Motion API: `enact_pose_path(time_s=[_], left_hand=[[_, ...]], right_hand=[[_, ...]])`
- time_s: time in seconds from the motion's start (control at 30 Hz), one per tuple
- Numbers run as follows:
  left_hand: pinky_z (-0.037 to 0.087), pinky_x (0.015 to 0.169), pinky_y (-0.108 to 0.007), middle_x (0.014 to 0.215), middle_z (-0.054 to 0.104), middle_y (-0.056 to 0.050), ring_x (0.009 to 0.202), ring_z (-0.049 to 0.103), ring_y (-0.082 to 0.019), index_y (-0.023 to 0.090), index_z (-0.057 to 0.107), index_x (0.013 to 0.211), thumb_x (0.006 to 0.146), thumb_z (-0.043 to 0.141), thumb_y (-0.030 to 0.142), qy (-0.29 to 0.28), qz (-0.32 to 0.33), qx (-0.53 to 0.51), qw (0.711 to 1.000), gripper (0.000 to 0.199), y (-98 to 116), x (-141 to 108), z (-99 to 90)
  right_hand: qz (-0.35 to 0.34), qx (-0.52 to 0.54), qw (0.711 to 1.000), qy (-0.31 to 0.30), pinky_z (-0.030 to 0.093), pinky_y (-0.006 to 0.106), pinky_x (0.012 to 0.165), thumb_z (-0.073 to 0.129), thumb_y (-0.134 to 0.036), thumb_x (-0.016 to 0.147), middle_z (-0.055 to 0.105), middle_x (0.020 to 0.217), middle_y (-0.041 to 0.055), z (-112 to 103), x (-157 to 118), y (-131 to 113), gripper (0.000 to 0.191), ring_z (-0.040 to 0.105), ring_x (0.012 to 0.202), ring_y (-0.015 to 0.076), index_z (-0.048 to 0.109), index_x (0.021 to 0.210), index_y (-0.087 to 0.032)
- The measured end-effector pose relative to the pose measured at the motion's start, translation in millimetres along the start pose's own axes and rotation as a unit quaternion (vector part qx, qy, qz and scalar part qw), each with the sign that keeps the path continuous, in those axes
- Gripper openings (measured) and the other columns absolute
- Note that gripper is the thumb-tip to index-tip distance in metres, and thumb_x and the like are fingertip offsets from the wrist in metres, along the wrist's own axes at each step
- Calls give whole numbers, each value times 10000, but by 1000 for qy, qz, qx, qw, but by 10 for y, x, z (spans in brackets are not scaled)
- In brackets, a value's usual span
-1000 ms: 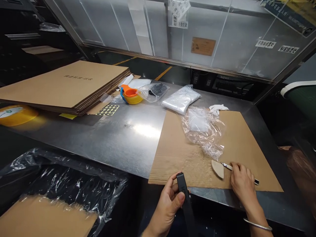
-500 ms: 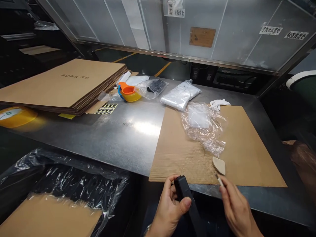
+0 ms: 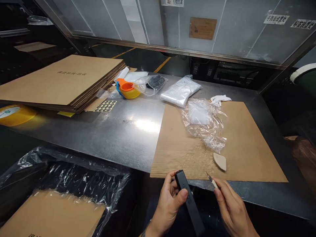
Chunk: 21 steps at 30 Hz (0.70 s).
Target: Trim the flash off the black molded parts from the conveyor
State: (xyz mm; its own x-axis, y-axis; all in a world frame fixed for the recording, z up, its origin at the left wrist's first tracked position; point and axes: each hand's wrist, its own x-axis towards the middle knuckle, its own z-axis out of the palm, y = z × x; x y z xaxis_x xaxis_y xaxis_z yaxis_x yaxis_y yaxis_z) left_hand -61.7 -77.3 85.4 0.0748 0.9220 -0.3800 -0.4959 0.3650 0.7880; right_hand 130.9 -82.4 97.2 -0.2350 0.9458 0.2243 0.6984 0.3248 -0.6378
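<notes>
At the far left, a round yellow tape roll [image 3: 14, 113] lies on the grey metal desk [image 3: 118, 131], beside a tall stack of flat brown cardboard sheets [image 3: 64, 82]; the top sheet has a printed line of characters too small to read. Near it are a sheet of black round stickers [image 3: 106, 105] and an orange and yellow plastic cup [image 3: 127, 89]. In the middle, the left hand [image 3: 170, 204] has its fingers clamped around a long black rectangular bar [image 3: 189, 200], just before the desk's front edge. A second ago this bar was held the same way. To its right, the right hand [image 3: 230, 209] pinches a thin craft knife with a pale handle [image 3: 212, 181], its tip pointing up toward the bar. One second ago this hand rested on the flat brown cardboard mat [image 3: 247, 144] with the knife lying there; now it is lifted off. The small beige wedge-shaped piece [image 3: 220, 161] stays on the mat, below the crumpled clear plastic bag [image 3: 204, 123]. White labels on the back panel are unreadable.
</notes>
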Motion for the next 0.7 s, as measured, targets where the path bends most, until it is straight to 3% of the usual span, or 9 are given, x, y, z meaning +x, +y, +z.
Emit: enact_pose_path(time_s=[0.17, 0.3, 0.43, 0.53, 0.63, 0.7], left_hand=[[408, 541, -190, 721, 613, -1, 594, 520, -97, 194, 489, 1060, 656, 765, 381, 1, -9, -32, 999, 524, 67, -22, 34], [458, 532, -213, 771, 643, -43, 615, 578, -127, 172, 513, 1026, 732, 692, 406, -8, -88, -96, 991, 417, 117, -38, 43], [543, 637, -296, 782, 683, -93, 664, 651, -178, 119, 562, 921, 796, 633, 359, 64, -151, -187, 969, 280, 150, -8, 76], [568, 672, -319, 828, 703, -82, 731, 678, -194, 120, 582, 941, 847, 580, 258, 128, -154, -248, 948, 168, 207, 18, 145], [579, 659, -328, 868, 710, -68, 756, 687, -196, 151, 561, 1042, 876, 533, 219, 152, -167, -309, 924, 182, 253, 39, 212], [577, 714, -342, 897, 709, -106, 803, 687, -214, 108, 557, 1050, 874, 539, 228, 139, -179, -340, 913, 214, 244, 58, 242]], right_hand=[[28, -54, 998, 30, 504, 301, 808, 379, -251, 939, 624, 1071, 74, -26, 19, 191, 282, 608, 994, 202, 491, 1196, -221], [74, -190, 976, 70, 502, 292, 736, 329, -349, 952, 626, 1050, 82, -129, 128, 562, 312, 621, 925, 200, 521, 1144, -197], [117, -355, 923, 89, 467, 336, 608, 307, -346, 940, 613, 890, 104, -254, 290, 1005, 355, 589, 791, 239, 585, 1066, -165], [120, -387, 910, 85, 432, 362, 594, 360, -311, 912, 581, 807, 119, -296, 374, 1244, 325, 531, 766, 270, 626, 1019, -156], [111, -406, 902, 91, 430, 404, 646, 384, -298, 893, 576, 847, 153, -281, 394, 1301, 329, 505, 784, 286, 636, 1015, -125], [97, -392, 907, 119, 431, 451, 704, 366, -330, 899, 582, 898, 177, -243, 367, 1190, 376, 510, 832, 308, 622, 1045, -96]])
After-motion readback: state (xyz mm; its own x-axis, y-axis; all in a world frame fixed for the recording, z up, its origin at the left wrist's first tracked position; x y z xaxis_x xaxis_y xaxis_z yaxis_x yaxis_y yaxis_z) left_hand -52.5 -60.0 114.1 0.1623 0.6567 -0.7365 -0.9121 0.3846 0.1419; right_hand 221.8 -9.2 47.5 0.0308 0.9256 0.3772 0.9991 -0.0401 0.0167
